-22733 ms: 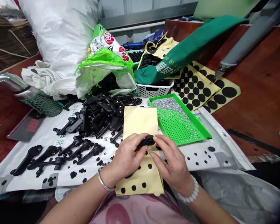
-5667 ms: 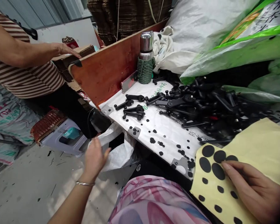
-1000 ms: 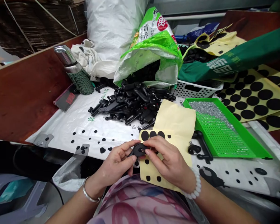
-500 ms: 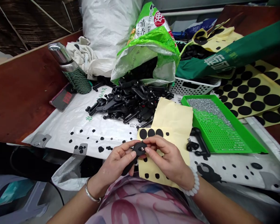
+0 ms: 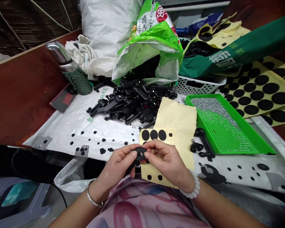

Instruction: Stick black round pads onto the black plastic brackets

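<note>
A black plastic arm with a round head (image 5: 140, 154) is held between my hands above the table's front edge. A small metal piece shows in the middle of the head. My left hand (image 5: 121, 161) is closed on the arm, thumb on the head's left side. My right hand (image 5: 162, 158) pinches the head's right rim between thumb and fingers. Beneath them lies a cream backing sheet (image 5: 177, 118) with black round stickers (image 5: 154, 134). Beyond it is a heap of similar black plastic parts (image 5: 133, 101).
A green tray (image 5: 235, 139) holding small metal pieces lies to the right, beside loose black parts (image 5: 202, 144). Behind are an open green-and-white bag (image 5: 144, 47) and a white basket (image 5: 192, 85). At left stand a flask (image 5: 77, 80) and a phone (image 5: 63, 98).
The round head has turned a little between my hands, and its metal piece sits slightly lower and further left. My right fingers have shifted slightly left along its rim. The view has tilted slightly.
</note>
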Available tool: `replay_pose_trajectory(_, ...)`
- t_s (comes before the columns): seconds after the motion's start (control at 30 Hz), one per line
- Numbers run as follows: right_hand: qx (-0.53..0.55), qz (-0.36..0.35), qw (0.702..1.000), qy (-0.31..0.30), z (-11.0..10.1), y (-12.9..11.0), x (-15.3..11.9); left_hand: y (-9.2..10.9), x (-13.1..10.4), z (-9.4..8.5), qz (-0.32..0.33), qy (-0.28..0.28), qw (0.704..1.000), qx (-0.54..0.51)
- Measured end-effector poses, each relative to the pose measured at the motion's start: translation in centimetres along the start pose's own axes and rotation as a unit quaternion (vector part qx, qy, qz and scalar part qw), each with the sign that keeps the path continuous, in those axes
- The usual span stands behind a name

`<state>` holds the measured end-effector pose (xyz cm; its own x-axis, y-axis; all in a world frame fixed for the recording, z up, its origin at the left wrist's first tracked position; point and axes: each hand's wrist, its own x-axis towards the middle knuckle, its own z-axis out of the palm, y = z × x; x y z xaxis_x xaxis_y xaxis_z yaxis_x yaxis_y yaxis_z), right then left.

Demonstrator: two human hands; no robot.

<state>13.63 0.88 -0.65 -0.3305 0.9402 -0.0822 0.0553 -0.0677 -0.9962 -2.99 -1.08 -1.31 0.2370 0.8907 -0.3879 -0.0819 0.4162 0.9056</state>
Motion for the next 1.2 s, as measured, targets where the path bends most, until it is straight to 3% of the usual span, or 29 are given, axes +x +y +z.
replay_pose_trajectory(0.37, 0.026, 0.087, 0.996, -0.013, -0.3, 0.3, 0.1, -1.2, -0.1, 0.8, 0.047, 0.030, 0.987, 0.151)
replay_pose_trajectory(0.67, -0.068, 0.090, 0.993, -0.012, -0.4, -0.5, 0.9, -1.2, 0.1, 1.2, 0.081, 0.044, 0.970, 0.223)
replay_pose_trajectory(0.83, -0.186, 0.068, 0.980, -0.012, -0.1, -0.8, 1.9, -1.4, -0.2, 1.3, 0.107, 0.062, 0.955, 0.270)
replay_pose_trajectory(0.93, -0.190, 0.057, 0.980, -0.030, -0.5, -1.1, 2.2, -1.4, -0.3, 1.3, 0.089, 0.061, 0.965, 0.241)
replay_pose_trajectory(1.07, -0.089, 0.092, 0.989, -0.078, -1.6, -1.8, 2.1, -1.0, -0.3, 1.5, 0.050, 0.036, 0.991, 0.121)
replay_pose_trajectory(1.2, -0.036, 0.085, 0.993, -0.073, -2.1, -2.0, 1.6, -0.9, -0.3, 1.3, 0.010, 0.019, 1.000, 0.018)
